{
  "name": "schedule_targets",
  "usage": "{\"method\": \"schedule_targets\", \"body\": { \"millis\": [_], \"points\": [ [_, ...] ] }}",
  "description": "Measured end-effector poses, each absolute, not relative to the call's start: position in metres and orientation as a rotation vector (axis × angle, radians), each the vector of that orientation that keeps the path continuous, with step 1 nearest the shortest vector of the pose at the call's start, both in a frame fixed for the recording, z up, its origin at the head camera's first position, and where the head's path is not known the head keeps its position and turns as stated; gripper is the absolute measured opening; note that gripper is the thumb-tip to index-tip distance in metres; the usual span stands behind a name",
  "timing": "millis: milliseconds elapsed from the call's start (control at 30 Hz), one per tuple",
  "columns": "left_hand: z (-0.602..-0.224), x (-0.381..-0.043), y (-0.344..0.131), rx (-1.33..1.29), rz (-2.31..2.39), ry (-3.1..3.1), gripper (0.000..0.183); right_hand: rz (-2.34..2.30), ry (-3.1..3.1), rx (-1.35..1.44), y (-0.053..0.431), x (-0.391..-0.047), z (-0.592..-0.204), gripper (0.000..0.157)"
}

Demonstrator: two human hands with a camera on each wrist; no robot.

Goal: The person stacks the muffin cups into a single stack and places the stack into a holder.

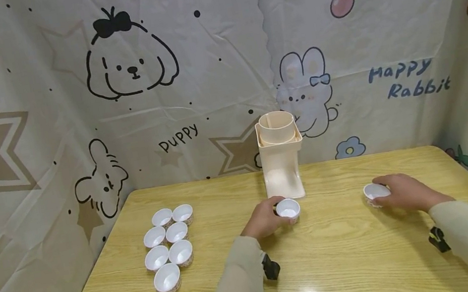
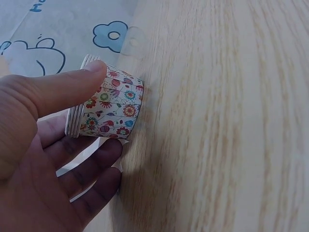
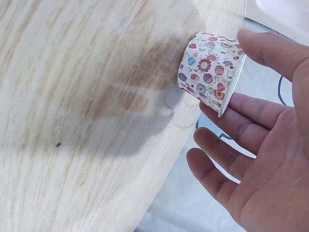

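Observation:
My left hand [image 1: 265, 218] grips a small stack of nested paper baking cups [image 2: 112, 104] between thumb and fingers, just in front of the beige dispenser. Several white rims show at the stack's open end, and its sides carry a flower print. To the right, my right hand [image 1: 404, 192] pinches a single paper baking cup [image 3: 210, 70] with the same print, thumb on one side of the rim and fingers on the other. Both the stack and the cup [image 1: 375, 191] have their mouths upward, close to the tabletop. The remaining fingers of each hand spread loosely.
A beige dispenser [image 1: 279, 159] with a round tube on top stands at the table's back edge. At the left, several white baking cups [image 1: 167, 277] sit in two uneven columns on the wooden table [image 1: 344, 261]. A printed curtain [image 1: 212, 67] hangs behind and along both sides.

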State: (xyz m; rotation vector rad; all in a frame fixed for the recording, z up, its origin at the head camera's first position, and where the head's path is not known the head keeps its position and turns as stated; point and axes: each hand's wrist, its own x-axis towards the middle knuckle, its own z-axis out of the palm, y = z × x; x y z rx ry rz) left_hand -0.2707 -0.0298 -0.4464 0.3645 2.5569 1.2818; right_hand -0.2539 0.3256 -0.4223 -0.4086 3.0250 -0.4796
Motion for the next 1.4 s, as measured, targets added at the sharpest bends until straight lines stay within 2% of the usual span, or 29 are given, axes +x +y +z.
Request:
{"method": "schedule_targets", "body": {
  "millis": [1400],
  "points": [
    [-0.451,-0.273,-0.024,0.319,1.342,2.585,0.056,-0.455,3.066,-0.725,0.248,-0.264,-0.389,0.056]
  ]
}}
